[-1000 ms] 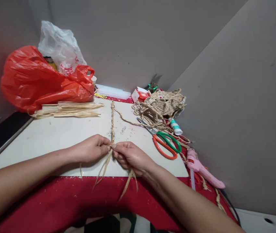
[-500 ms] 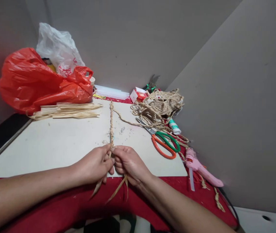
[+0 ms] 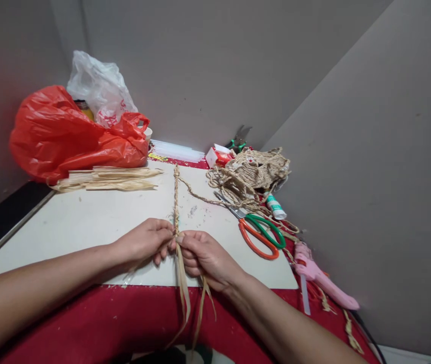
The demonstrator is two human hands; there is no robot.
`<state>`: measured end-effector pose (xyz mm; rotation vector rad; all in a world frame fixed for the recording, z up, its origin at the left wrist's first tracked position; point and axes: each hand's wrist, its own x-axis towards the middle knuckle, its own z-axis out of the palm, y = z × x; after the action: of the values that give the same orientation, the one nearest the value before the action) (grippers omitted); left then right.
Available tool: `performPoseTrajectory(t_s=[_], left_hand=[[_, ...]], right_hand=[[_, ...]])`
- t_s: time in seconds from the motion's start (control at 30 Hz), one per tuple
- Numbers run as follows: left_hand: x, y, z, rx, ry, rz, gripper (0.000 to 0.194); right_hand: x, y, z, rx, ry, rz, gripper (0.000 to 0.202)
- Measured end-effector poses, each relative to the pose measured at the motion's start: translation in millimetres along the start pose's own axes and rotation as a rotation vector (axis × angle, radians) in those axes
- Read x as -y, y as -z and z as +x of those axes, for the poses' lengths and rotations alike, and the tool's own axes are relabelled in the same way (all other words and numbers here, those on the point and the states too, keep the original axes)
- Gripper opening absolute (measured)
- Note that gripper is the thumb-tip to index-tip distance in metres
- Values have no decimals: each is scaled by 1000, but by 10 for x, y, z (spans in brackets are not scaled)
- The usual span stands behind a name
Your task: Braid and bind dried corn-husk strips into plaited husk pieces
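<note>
A narrow straw-coloured braid (image 3: 176,197) runs straight down the middle of the white board, its far end tied to a thin twisted cord (image 3: 200,199). At its near end my right hand (image 3: 205,255) is closed, pinching the braid between thumb and forefinger. Loose husk strands (image 3: 182,288) hang below the pinch and from under the right fingers, over the board's front edge. My left hand (image 3: 150,241) is closed just left of the braid, fingertips against its near end; a pale strand shows faintly beneath this hand.
Scissors (image 3: 258,235) with green and orange handles lie to the right, below a heap of cord (image 3: 258,169). A pink glue gun (image 3: 323,278) rests at the right edge. Husk strips (image 3: 112,178), a red plastic bag (image 3: 75,136) and a phone (image 3: 10,217) sit left.
My left hand has shifted slightly up and left from the strands. A wide strand that was in it now hangs straight down under the right hand's pinch. The view has tilted slightly.
</note>
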<state>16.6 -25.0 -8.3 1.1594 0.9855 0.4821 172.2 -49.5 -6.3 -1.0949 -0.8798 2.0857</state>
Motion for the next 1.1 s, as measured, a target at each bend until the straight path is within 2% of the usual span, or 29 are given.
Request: performPoseTrajectory(t_s=[0.07, 0.2, 0.27, 0.4, 0.5, 0.6, 0.7, 0.8, 0.9, 1.1], left_hand=[[20, 4, 4, 28, 41, -1, 19], [5, 60, 23, 54, -103, 90, 22], [-17, 81, 28, 53, -142, 168, 23], [-41, 74, 23, 60, -138, 275, 22], [-35, 44, 17, 62, -97, 220, 21], [-5, 34, 21, 42, -51, 117, 21], [46, 51, 39, 29, -78, 150, 22], [75, 50, 44, 2, -131, 212, 24], [54, 1, 5, -5, -145, 144, 27], [39, -106, -98, -22, -74, -43, 33]], right_hand=[[19, 23, 0, 18, -5, -27, 29], [59, 104, 4, 48, -15, -165, 28], [83, 137, 1, 34, 30, -334, 27], [106, 140, -21, -30, 211, -745, 22], [104, 113, -53, -110, 340, -1077, 24], [130, 108, -108, -154, 393, -1320, 26], [187, 120, -190, -190, 357, -1403, 29], [210, 93, -276, -173, 328, -1336, 32], [136, -2, -319, -136, 331, -1290, 32], [-128, -219, -322, -283, 311, -1622, 26]])
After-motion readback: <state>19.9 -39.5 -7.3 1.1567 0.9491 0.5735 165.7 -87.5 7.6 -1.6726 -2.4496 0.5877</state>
